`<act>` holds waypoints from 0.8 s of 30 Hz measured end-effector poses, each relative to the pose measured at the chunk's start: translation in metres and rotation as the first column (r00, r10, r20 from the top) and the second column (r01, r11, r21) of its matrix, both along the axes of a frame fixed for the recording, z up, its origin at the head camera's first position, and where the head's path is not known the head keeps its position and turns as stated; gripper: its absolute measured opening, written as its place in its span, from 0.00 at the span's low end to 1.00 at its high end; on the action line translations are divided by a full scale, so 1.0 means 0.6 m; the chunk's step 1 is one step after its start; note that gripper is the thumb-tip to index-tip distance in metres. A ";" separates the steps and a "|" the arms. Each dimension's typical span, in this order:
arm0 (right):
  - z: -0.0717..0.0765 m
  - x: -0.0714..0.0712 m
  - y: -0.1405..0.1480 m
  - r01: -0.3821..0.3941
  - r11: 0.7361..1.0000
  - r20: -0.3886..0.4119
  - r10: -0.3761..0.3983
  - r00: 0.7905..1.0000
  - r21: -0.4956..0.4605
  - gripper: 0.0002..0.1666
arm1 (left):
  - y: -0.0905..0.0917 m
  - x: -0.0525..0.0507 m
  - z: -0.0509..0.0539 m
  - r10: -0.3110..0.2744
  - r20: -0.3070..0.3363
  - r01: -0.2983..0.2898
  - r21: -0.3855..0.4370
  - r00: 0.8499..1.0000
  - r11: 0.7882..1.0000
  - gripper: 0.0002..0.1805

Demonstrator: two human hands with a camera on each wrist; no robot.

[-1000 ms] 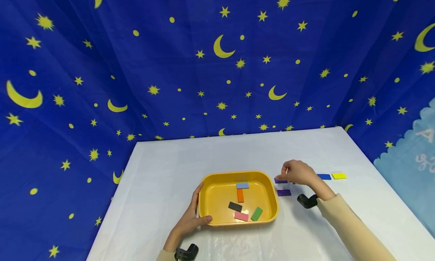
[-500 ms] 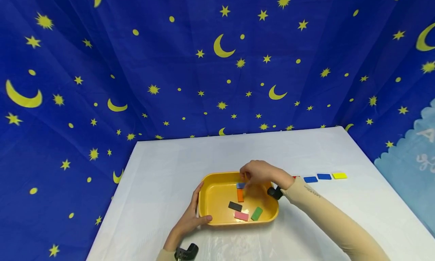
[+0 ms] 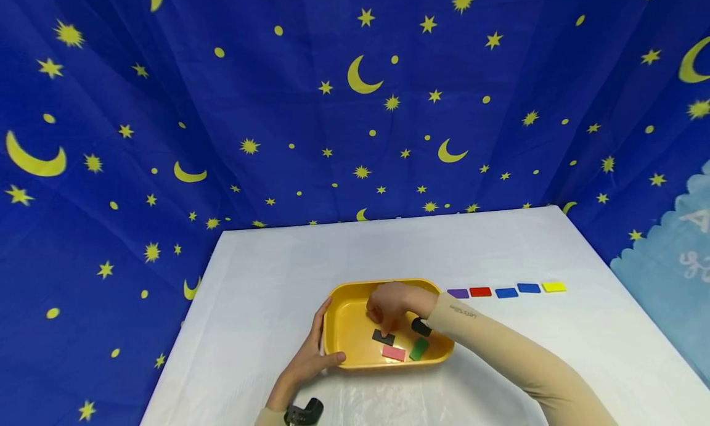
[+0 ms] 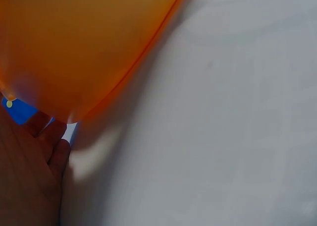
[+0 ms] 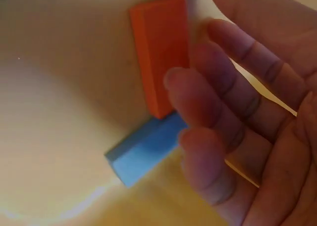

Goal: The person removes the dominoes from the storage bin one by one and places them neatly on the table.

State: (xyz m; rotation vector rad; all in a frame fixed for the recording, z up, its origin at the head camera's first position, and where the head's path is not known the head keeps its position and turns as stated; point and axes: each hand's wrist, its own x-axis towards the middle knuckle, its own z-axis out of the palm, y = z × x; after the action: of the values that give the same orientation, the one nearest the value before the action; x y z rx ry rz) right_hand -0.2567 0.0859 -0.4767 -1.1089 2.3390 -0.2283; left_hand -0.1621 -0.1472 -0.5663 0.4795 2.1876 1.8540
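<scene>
My left hand (image 3: 310, 352) holds the yellow tray (image 3: 330, 358) by its left side, thumb over the near rim and fingers along the outer wall. Inside the tray my right hand (image 3: 391, 301) reaches down, a fingertip at the black block (image 3: 383, 337); whether it pinches the block cannot be told. The pink block (image 3: 394, 353) and the green block (image 3: 419, 349) lie nearer the front rim. In the right wrist view, an orange block (image 5: 166, 52) and a light blue block (image 5: 148, 149) lie beside the bent fingers.
Right of the tray, a row of blocks runs across the white table (image 3: 277, 272): purple (image 3: 458, 293), red (image 3: 480, 291), blue (image 3: 506, 293), another blue (image 3: 529, 288) and yellow (image 3: 554, 286). A starry blue curtain (image 3: 310, 118) hangs behind the table.
My right hand has moved left from the purple blocks into the tray, then down to the black block. The lower purple block is now out of sight where my sleeve crosses. My left hand stays put.
</scene>
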 end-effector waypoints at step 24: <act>-0.019 -0.001 -0.003 0.168 0.984 -0.055 -0.171 0.984 -0.057 0.16 | -0.001 0.001 0.001 0.014 0.007 -0.013 -0.018 1.000 1.000 0.56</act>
State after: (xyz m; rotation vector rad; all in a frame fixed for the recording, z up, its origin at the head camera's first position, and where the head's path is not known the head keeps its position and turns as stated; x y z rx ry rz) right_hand -0.2572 0.0843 -0.4883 -0.9523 2.4959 -0.3248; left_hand -0.1615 -0.1477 -0.5658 0.4548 2.2065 1.8378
